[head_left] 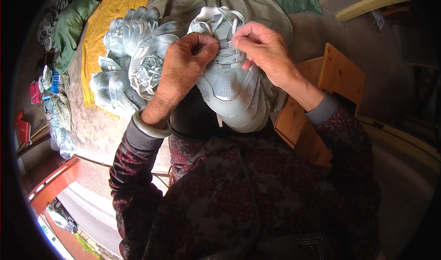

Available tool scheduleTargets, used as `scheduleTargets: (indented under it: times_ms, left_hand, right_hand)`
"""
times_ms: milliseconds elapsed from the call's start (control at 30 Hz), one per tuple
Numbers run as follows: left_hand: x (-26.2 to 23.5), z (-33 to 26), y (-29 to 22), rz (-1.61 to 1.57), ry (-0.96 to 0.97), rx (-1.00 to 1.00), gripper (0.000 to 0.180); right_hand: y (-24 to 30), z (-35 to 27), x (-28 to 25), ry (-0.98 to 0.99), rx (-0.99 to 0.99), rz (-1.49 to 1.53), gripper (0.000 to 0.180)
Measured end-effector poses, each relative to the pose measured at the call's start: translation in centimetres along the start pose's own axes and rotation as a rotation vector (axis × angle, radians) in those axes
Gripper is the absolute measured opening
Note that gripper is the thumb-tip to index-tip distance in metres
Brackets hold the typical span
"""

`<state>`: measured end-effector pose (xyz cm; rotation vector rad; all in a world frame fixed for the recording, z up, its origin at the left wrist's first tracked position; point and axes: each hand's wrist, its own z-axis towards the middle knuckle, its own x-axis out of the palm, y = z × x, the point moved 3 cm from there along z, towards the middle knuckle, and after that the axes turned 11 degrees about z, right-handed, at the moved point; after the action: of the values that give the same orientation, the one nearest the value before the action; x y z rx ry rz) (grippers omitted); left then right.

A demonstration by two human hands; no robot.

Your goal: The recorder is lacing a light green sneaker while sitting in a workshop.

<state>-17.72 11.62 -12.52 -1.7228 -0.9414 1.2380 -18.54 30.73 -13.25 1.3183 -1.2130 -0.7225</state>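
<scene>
A pale grey-blue sneaker (pixel 225 92) rests at my lap, toe toward me and heel opening away. Its flat pale shoelace (pixel 227 59) crosses the tongue in several rows, and a loose length loops near the collar. My left hand (pixel 187 60) is closed at the left side of the lacing, thumb and forefinger pinched on the shoelace by the tongue. From the right, my right hand (pixel 264 49) pinches the shoelace at the opposite eyelet edge, its other fingers curled. Part of the eyelet row is hidden by my fingers.
Several matching sneakers (pixel 121 88) are heaped left of my knees, by a yellow cloth (pixel 94 44). A wooden box or stool (pixel 317 104) stands close to my right forearm. Grey-green sheeting (pixel 264 10) lies beyond the shoe. Farther left is a green sack (pixel 73 30).
</scene>
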Motion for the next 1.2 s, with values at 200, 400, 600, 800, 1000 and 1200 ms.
scheduleTargets:
  times_ms: [200,400,600,800,1000,1200]
  left_hand:
    - [-2.8,-0.8,0.1,0.083,0.035,0.102,0.018]
    - [-4.4,-0.6,0.3,0.028,0.041,0.072,0.020]
    - [-4.0,-0.3,1.0,-0.311,0.135,-0.039,0.029]
    - [-3.8,0.2,0.3,-0.400,0.149,-0.052,0.029]
    - [-3.8,-0.5,-0.4,-0.322,0.231,-0.081,0.028]
    - [-5.9,-0.4,-1.3,0.177,0.295,-0.118,0.025]
  right_hand:
    - [4.3,0.4,-6.0,-0.102,-0.265,0.316,0.010]
    - [11.8,2.2,-23.2,-0.330,-0.245,0.577,0.032]
    - [17.3,1.1,-24.7,-0.079,-0.260,0.593,0.043]
    - [17.4,0.6,-25.5,-0.712,-0.350,0.481,0.025]
    - [15.1,2.6,-23.3,-0.205,-0.255,0.413,0.009]
    - [14.5,2.4,-12.6,-0.290,-0.291,0.087,0.019]
